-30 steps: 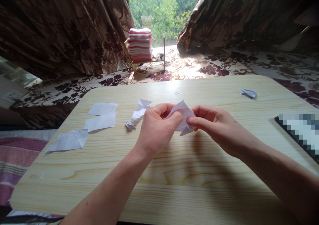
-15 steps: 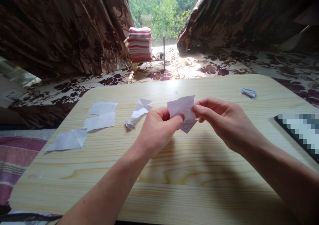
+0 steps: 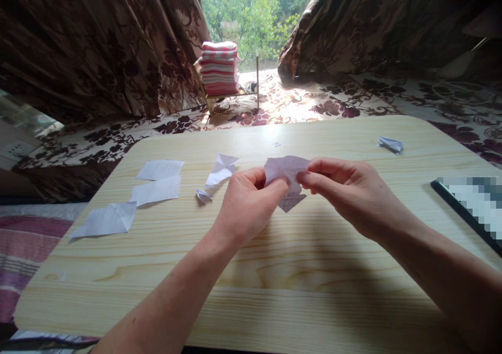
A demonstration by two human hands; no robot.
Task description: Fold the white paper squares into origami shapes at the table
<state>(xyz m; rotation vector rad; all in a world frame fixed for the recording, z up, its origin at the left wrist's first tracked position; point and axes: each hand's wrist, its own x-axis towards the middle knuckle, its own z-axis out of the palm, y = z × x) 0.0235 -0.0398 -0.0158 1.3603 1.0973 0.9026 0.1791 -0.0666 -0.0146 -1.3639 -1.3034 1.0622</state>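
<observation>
Above the middle of the table, both hands hold one small creased sheet of paper [image 3: 283, 167]. My left hand [image 3: 254, 197] pinches its left side, thumb on top and fingers behind. My right hand [image 3: 347, 189] grips the right edge between thumb and curled fingers. Below the thumbs hangs a pointed flap of the paper with faint writing on it. Left of my left hand lie a creased, torn paper piece [image 3: 221, 170] and a small folded paper [image 3: 203, 196].
Three paper sheets lie at the left: one [image 3: 160, 169] at the back, one [image 3: 156, 191] touching it, one [image 3: 104, 219] nearest me. A folded paper [image 3: 390, 145] sits at the far right, beyond a dark-edged, blurred-out device [image 3: 466, 213]. Folded cloths [image 3: 218, 69] are stacked behind the table [image 3: 274, 312].
The paper's upper part has tipped down and bent. My right thumb has moved left over its right edge, and the pointed flap has shifted slightly left and down.
</observation>
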